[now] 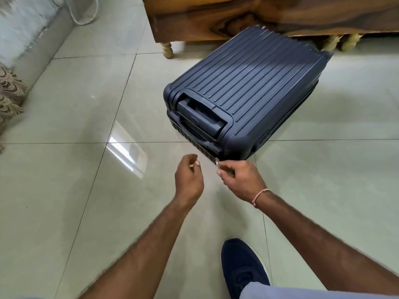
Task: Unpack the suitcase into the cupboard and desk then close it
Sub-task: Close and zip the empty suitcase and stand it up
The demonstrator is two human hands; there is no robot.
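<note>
**Inspector A:** Starting at the left: what is being observed of the left hand [189,180]?

**Inspector B:** It is being held above the bare floor tiles [64,169], just left of the suitcase's near corner. The fingers are being kept loosely curled and nothing is being gripped. No contact with the case is being made.

**Inspector A:** And moving rightward?

**Inspector B:** The zip pull [217,163] is being pinched by the right hand [243,180], between thumb and fingertips, right at the near bottom corner of the suitcase [248,91]. A thread band [261,195] is being worn on that wrist.

**Inspector A:** Where is the case being recorded?

**Inspector B:** It is lying flat on the floor, lid down and closed, ahead and slightly right of both hands. Its long axis is being noted as running away and to the right, from the telescopic handle [200,117] at the near end toward the wooden furniture [259,14] at the far end, where its far edge is lying close against the base.

**Inspector A:** Which hand is being judged nearer?

**Inspector B:** The right; it is already on the seam. The zip is presumably being run around the corner, though the direction of travel cannot be told. The left hand is being judged free to steady the shell.

**Inspector A:** Anything further right?

**Inspector B:** Only a dark shoe [241,268], planted below the right forearm.
</note>
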